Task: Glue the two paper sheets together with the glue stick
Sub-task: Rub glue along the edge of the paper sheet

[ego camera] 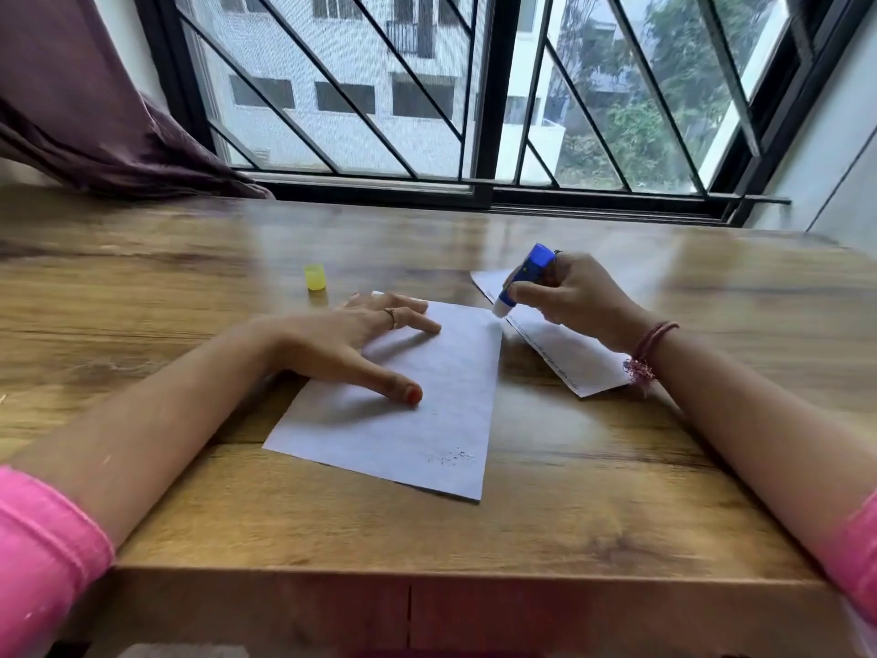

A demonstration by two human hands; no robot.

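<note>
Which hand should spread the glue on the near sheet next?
Right. The right hand already grips the uncapped glue stick, tip down by the near sheet's far corner. The left hand lies flat on that sheet, pinning it.

A wooden table (617, 515) carries one paper sheet (417, 420) flat near its middle, a second sheet (564, 349) angled just to its right, and a small yellow cap (315, 277) standing upright farther back left.

You could read no text anywhere: the printed line along the edge of the sheet (564, 353) under your right hand (576, 296) was too small and blurred to make out
</note>
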